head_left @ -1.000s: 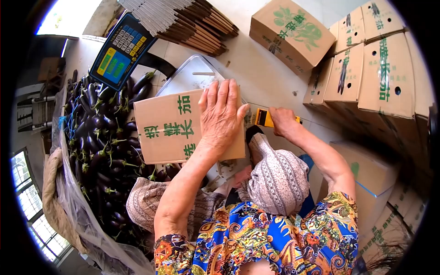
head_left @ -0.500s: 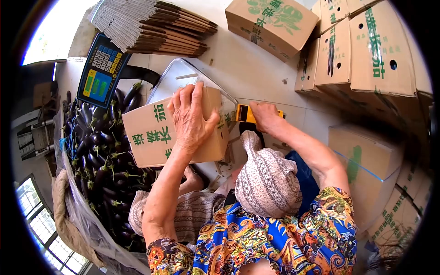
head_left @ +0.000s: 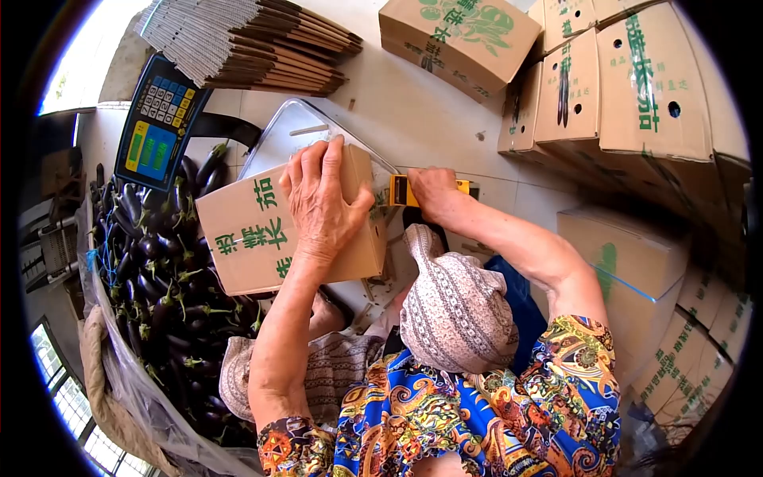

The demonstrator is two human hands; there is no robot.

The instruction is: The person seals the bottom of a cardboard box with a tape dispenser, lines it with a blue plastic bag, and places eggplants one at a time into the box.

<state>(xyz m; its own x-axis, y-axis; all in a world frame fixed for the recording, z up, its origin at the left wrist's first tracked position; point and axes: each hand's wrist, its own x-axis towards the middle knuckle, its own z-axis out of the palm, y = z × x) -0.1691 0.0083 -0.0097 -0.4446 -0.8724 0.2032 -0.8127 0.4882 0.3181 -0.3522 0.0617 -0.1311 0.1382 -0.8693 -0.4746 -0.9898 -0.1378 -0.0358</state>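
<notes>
My left hand (head_left: 324,203) grips a cardboard box (head_left: 230,219) with green printed characters, its fingers bent over the far edge and the thumb spread along the side. The box sits slanted over the near part of a metal scale platform (head_left: 280,135); what supports its underside is hidden. Just right of the box, my right hand (head_left: 435,193) is closed around a yellow tape dispenser (head_left: 400,191). A small gap shows between dispenser and box.
Many eggplants (head_left: 171,294) lie on plastic sheeting (head_left: 151,397) at left, beside the scale's display (head_left: 151,155). Folded cartons (head_left: 270,48) are stacked at the top. A printed box (head_left: 457,44) and stacked boxes (head_left: 652,87) stand at upper right, another box (head_left: 620,246) at right.
The whole view has shifted slightly left. My right hand and the tape dispenser have come a little nearer the box. My left hand keeps its place on the box.
</notes>
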